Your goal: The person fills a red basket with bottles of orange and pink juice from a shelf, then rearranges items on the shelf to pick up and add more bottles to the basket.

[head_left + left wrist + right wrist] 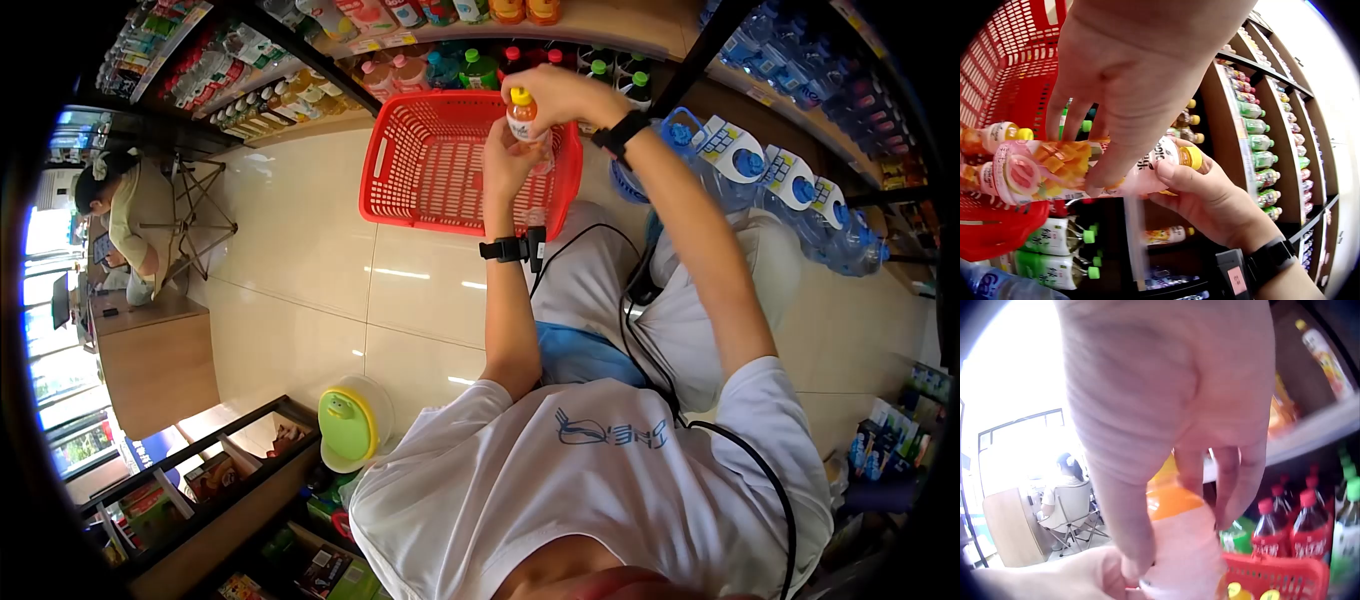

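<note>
A juice bottle (521, 124) with a yellow cap stands over the right part of the red basket (377, 208), held in both hands. The right hand (562, 98) grips it near the top, its thumb close below the cap in the left wrist view. Lower down, the left hand (510, 160) curls its fingers round the body. A pink label with mango pieces shows on the bottle (1054, 165) in the left wrist view. There, more juice bottles (991, 137) with orange contents lie in the basket. The right wrist view has the bottle (1185, 550) under the right palm.
Shelves with rows of drink bottles (480, 68) stand behind the basket. Large water jugs (735, 165) are at the right. A green and yellow bin (347, 430) sits on the floor, near a low shelf. A person (125, 215) sits by a counter at the left.
</note>
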### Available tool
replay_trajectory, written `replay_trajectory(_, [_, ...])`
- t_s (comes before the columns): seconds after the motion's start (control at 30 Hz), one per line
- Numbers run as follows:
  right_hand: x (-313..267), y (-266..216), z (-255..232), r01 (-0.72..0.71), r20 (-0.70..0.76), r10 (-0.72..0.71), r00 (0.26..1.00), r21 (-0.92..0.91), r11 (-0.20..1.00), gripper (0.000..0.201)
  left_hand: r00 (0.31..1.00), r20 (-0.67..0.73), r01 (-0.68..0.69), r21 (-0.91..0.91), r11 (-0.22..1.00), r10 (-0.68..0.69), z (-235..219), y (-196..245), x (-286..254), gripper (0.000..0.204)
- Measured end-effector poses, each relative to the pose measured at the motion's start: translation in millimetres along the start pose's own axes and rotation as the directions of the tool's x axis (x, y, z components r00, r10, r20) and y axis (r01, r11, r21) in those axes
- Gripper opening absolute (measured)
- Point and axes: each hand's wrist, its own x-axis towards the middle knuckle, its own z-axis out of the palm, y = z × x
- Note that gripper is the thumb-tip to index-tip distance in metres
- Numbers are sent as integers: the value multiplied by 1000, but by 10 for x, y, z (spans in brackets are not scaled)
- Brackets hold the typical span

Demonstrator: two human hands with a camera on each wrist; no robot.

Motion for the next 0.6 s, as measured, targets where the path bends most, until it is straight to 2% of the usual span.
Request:
replay_trajectory(0.07, [16,146,448,10,-168,-10,986,-4,1000,51,985,11,169,-174,970,-170,-123,-291,9,71])
replay_trajectory(0.1, [-158,318,500,-6,-238,-8,971,-57,998,52,989,13,145,-197,970,-145,119,-463,28,71])
replay_trajectory(0.17, [-97,410,924,-58,-311,98,945,137,989,47,996,-42,83,-7,997,-83,19,-909,31,71])
replay_trajectory(0.23, [-53,434,1128,-138,-302,237,924,315,939,39,996,-41,78,93,993,-74,-36,-1251,51,73])
replay_trajectory(0.27, [-30,431,1229,-155,-343,269,900,325,933,33,996,-45,88,180,980,-81,-90,-1302,55,75])
replay_trajectory(0.3, [-23,495,1294,-222,-309,343,887,367,903,31,997,-35,78,185,980,-72,-14,-1248,72,75])
replay_trajectory(0.37, [-11,527,1475,-254,-264,402,877,454,854,26,989,-61,149,378,914,-136,29,-1058,-15,76])
replay_trajectory(0.43, [-127,481,1414,-220,-337,435,835,520,825,21,997,-70,76,607,791,-42,66,-1343,21,74])
replay_trajectory(0.5, [-53,705,1663,-305,-313,547,776,573,760,19,999,-9,39,414,910,-38,49,-1637,49,67])
replay_trajectory(0.57, [12,742,1812,-391,-485,549,681,394,832,17,953,-104,295,527,797,-284,130,-1381,29,57])
replay_trajectory(0.6, [43,783,1824,-371,-495,538,682,399,838,17,943,-112,322,544,775,-313,150,-1436,30,56])
